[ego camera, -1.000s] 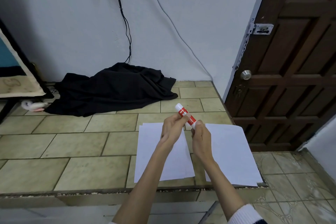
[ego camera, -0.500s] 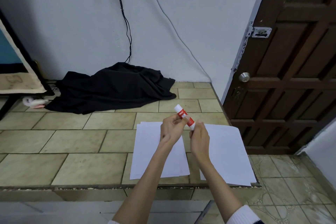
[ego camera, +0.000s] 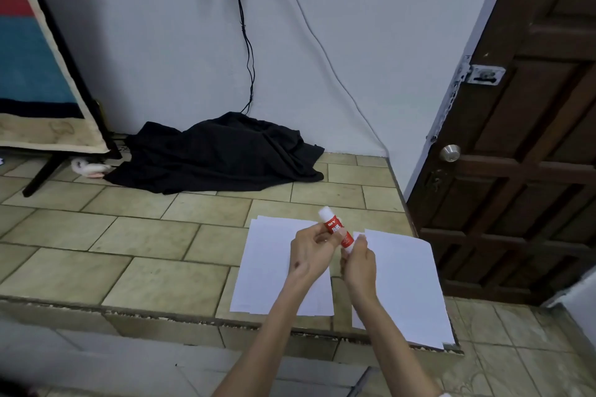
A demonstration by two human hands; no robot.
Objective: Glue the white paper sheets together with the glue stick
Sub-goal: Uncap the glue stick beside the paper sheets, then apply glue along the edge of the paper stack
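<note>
Glue stick (ego camera: 337, 230) held tilted above gap between left paper stack (ego camera: 267, 267) and right paper stack (ego camera: 406, 287), cap still on. Left hand (ego camera: 309, 255) grip wrapped round barrel; right hand (ego camera: 359, 264) grip pinching lower end. Steady barrel, pull cap straight off, keep clear of sheets on tiled ledge (ego camera: 129, 251).

Red-and-white glue stick (ego camera: 337, 228), white paper sheets (ego camera: 271, 264), black cloth (ego camera: 219, 155)

I see a raised tiled ledge (ego camera: 145, 235). On it lie two stacks of white paper, the left stack (ego camera: 267, 264) and the right stack (ego camera: 409, 284), near its front edge, and a black cloth (ego camera: 219, 155) against the wall.
</note>
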